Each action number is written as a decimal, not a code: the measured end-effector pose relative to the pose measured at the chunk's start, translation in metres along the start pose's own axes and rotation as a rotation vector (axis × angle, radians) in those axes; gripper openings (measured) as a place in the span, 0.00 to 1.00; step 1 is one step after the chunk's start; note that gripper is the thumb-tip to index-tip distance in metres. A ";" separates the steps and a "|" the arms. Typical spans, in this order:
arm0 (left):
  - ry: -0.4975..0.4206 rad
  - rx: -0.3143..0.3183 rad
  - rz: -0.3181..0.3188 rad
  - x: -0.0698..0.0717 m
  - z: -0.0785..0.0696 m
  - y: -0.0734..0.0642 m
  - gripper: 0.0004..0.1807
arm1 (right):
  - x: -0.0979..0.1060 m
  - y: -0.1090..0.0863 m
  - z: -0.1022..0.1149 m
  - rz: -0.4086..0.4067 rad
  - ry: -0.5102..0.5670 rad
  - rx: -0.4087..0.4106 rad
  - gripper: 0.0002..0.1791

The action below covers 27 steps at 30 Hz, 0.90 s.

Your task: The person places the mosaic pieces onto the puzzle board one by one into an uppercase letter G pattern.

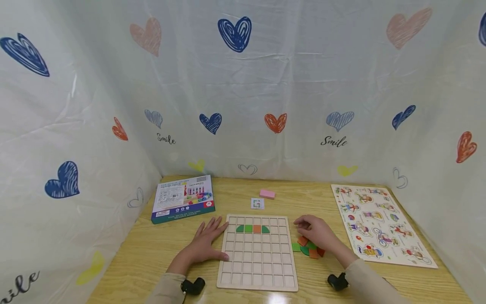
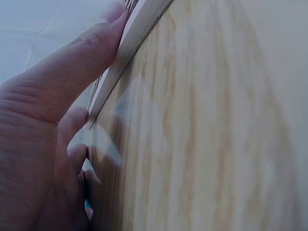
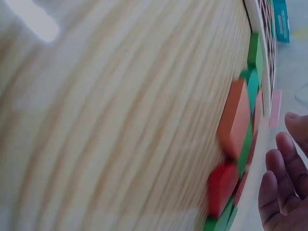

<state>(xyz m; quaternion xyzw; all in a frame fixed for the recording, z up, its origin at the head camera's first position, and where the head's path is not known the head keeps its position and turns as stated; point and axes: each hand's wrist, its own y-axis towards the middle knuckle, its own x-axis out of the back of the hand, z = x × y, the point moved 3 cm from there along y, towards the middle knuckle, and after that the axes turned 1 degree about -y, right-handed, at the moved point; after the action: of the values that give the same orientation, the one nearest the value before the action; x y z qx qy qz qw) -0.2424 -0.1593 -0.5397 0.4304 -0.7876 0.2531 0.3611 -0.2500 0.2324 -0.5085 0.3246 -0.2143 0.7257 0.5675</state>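
A pale wooden grid board (image 1: 258, 280) lies flat on the table, with a short row of pieces in its upper part. That row has a green square (image 1: 248, 228) and an orange square (image 1: 257, 229) between two rounded dark-green pieces. My left hand (image 1: 205, 242) is spread at the board's left side, its thumb (image 2: 91, 45) touching the edge. Over a loose pile of colored pieces, including an orange block (image 3: 234, 118) and a red one (image 3: 223, 187), hovers my right hand (image 1: 318, 230). Its fingers are loosely bent, and no piece shows in them.
Behind the board lie a small pattern card (image 1: 257, 203) and a pink block (image 1: 267, 194). A boxed set (image 1: 184, 200) sits at the back left. A picture puzzle board (image 1: 383, 226) occupies the right side. A heart-printed curtain (image 1: 250, 84) surrounds the table.
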 end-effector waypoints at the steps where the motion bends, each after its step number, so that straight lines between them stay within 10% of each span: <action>1: 0.001 0.000 -0.001 0.000 0.000 0.000 0.59 | 0.004 -0.003 -0.004 -0.008 -0.003 -0.010 0.10; 27: -0.002 -0.015 -0.008 0.000 0.001 0.000 0.60 | 0.040 -0.038 -0.057 -0.011 -0.095 -0.114 0.07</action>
<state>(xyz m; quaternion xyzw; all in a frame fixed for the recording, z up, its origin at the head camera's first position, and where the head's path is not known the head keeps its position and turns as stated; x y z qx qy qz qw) -0.2423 -0.1599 -0.5401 0.4308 -0.7881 0.2453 0.3648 -0.2320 0.3089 -0.5222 0.3271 -0.2804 0.6930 0.5780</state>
